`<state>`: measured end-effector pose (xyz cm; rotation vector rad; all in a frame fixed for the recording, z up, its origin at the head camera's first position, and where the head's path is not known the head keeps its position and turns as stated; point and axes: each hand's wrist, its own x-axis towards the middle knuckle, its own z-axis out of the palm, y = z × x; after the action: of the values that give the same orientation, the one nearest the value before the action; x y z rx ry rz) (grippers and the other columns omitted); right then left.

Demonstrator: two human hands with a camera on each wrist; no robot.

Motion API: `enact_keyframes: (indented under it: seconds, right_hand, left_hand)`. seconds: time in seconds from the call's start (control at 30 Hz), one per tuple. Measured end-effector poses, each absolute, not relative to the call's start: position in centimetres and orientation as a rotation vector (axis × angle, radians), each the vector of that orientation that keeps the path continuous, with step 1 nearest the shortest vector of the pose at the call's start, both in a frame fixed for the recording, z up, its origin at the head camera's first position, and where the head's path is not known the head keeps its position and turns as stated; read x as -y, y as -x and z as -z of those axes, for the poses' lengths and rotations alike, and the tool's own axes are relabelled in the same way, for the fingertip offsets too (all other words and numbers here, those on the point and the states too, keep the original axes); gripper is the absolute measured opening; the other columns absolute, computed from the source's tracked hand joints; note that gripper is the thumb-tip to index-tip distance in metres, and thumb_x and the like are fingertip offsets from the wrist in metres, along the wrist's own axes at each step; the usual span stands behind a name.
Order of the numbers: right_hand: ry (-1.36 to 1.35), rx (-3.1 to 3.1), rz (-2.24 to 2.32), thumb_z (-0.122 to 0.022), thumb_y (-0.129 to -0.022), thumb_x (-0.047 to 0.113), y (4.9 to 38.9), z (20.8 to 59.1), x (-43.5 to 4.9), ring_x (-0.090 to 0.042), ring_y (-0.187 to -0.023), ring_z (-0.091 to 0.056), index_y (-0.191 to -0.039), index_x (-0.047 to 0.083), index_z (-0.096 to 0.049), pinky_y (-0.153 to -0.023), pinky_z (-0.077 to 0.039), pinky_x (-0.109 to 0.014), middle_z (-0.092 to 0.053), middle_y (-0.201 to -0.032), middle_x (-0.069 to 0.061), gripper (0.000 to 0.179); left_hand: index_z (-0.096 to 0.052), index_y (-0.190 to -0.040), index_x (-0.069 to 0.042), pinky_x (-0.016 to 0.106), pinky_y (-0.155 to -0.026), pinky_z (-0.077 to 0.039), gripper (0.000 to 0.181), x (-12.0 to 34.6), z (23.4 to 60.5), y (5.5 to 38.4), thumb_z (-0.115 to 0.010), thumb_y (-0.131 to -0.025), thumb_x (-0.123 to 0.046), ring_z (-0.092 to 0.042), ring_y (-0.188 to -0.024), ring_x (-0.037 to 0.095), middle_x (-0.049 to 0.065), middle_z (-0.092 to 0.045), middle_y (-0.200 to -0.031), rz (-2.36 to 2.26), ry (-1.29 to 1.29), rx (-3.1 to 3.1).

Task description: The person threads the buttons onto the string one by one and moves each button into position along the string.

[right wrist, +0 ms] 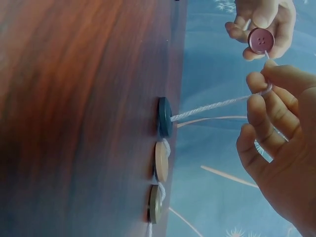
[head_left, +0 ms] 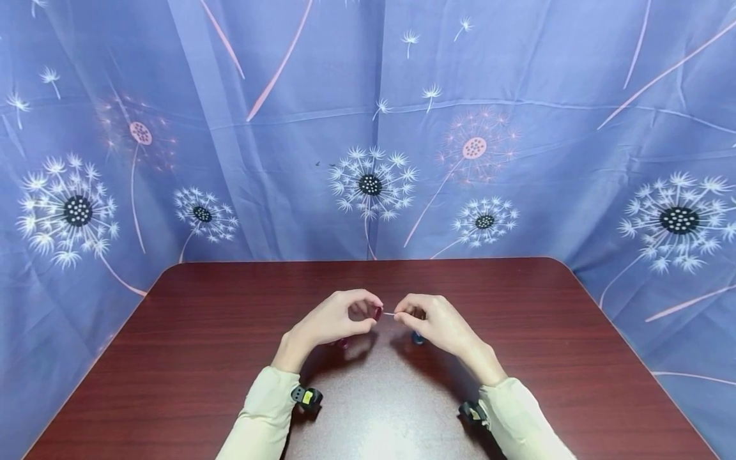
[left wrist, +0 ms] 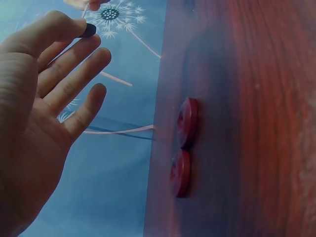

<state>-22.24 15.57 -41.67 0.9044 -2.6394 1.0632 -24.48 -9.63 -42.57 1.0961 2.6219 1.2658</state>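
My left hand pinches a dark red four-hole button by its edge, between thumb and fingers. Facing it, my right hand pinches a white cord near its tip, and the tip reaches the button's face by one hole. From the right fingers the cord slants down to a dark blue-green button on the table. A tan button and an olive button follow along the same cord. Under my left hand lie two more red buttons, side by side.
The dark reddish wooden table spreads below both hands, with a glossy light reflection near its front. Blue curtains printed with dandelions hang right behind the table and along its sides.
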Motion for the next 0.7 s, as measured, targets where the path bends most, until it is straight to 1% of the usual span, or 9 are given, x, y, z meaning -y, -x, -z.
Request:
enact_keyframes:
  seconds: [0.13,0.27,0.43,0.6,0.7]
  right_hand:
    - [-0.903,2.639,-1.066,-0.07,-0.093,0.026,22.23,41.68,-15.48,0.003,-0.066,-0.054,-0.094,0.023,-0.072,-0.064,-0.047,-0.02,-0.067,-0.075,0.012,0.004]
    - [-0.903,2.641,-1.063,-0.069,-0.093,0.026,22.22,41.77,-15.43,0.003,-0.067,-0.054,-0.093,0.023,-0.072,-0.064,-0.047,-0.02,-0.066,-0.075,0.015,0.004]
    - [-0.908,2.641,-1.06,-0.069,-0.094,0.027,22.24,41.89,-15.35,0.003,-0.068,-0.055,-0.093,0.023,-0.072,-0.065,-0.048,-0.02,-0.065,-0.075,0.017,0.005]
    - [-0.916,2.642,-1.068,-0.069,-0.093,0.026,22.29,41.94,-15.27,0.003,-0.067,-0.054,-0.093,0.024,-0.072,-0.064,-0.047,-0.02,-0.067,-0.076,0.011,0.004]
    - [-0.921,2.642,-1.07,-0.069,-0.093,0.026,22.29,41.94,-15.23,0.003,-0.067,-0.054,-0.092,0.024,-0.072,-0.064,-0.047,-0.02,-0.069,-0.076,0.008,0.004]
  left_hand:
    - [-0.068,-0.114,-0.019,0.022,-0.077,-0.055,0.029,9.34,42.62,24.49,-0.072,-0.086,-0.016,-0.066,-0.084,0.002,-0.01,-0.07,-0.092,-1.259,-1.112,-2.631]
    - [-0.068,-0.116,-0.015,0.024,-0.077,-0.055,0.03,9.15,42.67,24.43,-0.073,-0.086,-0.015,-0.065,-0.083,0.003,-0.009,-0.07,-0.091,-1.253,-1.121,-2.622]
    - [-0.068,-0.117,-0.014,0.025,-0.077,-0.056,0.031,9.03,42.63,24.41,-0.074,-0.087,-0.016,-0.066,-0.083,0.003,-0.009,-0.07,-0.092,-1.24,-1.136,-2.616]
    - [-0.068,-0.116,-0.017,0.024,-0.076,-0.055,0.03,8.96,42.53,24.3,-0.075,-0.087,-0.019,-0.065,-0.084,0.002,-0.01,-0.07,-0.092,-1.22,-1.158,-2.627]
    - [-0.068,-0.117,-0.016,0.022,-0.075,-0.054,0.031,8.93,42.53,24.29,-0.075,-0.087,-0.019,-0.065,-0.084,0.001,-0.01,-0.07,-0.092,-1.217,-1.16,-2.631]
